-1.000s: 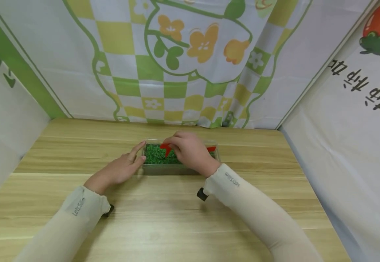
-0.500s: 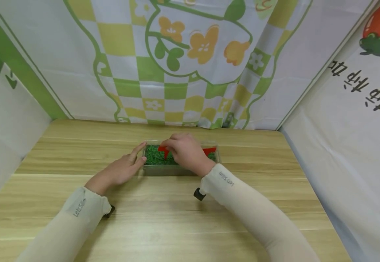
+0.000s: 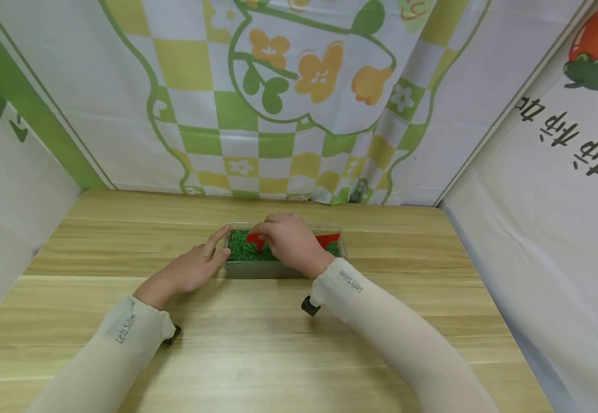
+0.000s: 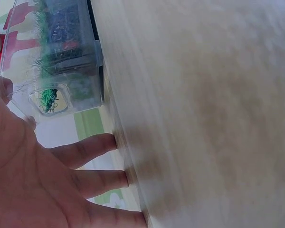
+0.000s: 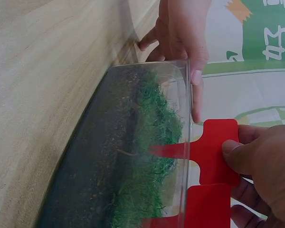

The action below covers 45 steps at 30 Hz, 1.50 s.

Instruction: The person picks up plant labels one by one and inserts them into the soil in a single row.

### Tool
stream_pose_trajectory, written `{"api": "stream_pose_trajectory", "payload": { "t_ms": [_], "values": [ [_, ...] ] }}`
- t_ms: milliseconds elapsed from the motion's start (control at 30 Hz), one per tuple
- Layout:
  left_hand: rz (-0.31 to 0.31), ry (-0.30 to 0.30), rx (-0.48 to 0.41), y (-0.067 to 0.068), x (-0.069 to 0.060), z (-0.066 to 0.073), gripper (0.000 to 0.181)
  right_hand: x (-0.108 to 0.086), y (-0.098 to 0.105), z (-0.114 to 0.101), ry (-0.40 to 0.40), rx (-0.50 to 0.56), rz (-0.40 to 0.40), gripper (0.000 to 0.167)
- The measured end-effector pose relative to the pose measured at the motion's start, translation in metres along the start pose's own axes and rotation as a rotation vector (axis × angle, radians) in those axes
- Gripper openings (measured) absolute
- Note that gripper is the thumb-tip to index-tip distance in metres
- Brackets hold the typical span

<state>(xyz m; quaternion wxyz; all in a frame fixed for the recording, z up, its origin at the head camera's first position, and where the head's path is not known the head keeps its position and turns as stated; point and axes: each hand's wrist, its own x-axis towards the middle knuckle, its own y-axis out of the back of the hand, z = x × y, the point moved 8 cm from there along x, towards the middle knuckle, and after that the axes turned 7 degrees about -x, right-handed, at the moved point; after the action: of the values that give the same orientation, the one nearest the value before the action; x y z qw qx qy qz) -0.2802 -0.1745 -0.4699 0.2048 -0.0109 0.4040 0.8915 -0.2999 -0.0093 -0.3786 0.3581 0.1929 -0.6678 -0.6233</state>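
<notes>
A clear plastic box (image 3: 262, 269) with green grass (image 3: 238, 248) over dark soil sits on the table. My right hand (image 3: 294, 244) pinches a red T-shaped plant label (image 5: 216, 149) between thumb and fingers; the label's narrow pointed stem goes down into the grass. A second red plant label (image 3: 328, 239) stands in the grass to the right, partly covered by my right hand in the head view. Against the box's left end, the thumb and forefinger of my left hand (image 3: 190, 267) touch the rim, and its other fingers (image 4: 102, 183) stretch straight to the tabletop.
The wooden table (image 3: 247, 344) spreads out around the box. Close behind it hangs a checked, flowered cloth (image 3: 242, 137). White printed sheets form the side walls, and the right wall (image 3: 531, 229) runs along the table's edge.
My right hand has shifted slightly left and toward me with the red plant label, so more of the second label shows. My left hand stays at the box's left end.
</notes>
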Motion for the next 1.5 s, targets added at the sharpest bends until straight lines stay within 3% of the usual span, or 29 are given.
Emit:
{"api": "stream_pose_trajectory", "payload": {
  "t_ms": [433,700,1300,1500],
  "values": [
    [0.011,-0.007,0.014,0.001,-0.003,0.004,0.064,0.003,-0.008,-0.003,0.017,-0.021,0.023,0.028],
    [0.005,0.001,0.016,-0.001,-0.002,0.003,0.065,0.003,-0.013,-0.004,-0.004,0.002,-0.03,0.028],
    [0.009,0.007,0.009,-0.001,-0.002,0.001,0.065,0.004,-0.017,0.0,0.007,0.043,-0.046,0.029],
    [0.01,0.005,0.012,0.0,-0.001,0.001,0.065,0.003,-0.015,0.005,-0.011,0.119,-0.097,0.029]
  ]
}}
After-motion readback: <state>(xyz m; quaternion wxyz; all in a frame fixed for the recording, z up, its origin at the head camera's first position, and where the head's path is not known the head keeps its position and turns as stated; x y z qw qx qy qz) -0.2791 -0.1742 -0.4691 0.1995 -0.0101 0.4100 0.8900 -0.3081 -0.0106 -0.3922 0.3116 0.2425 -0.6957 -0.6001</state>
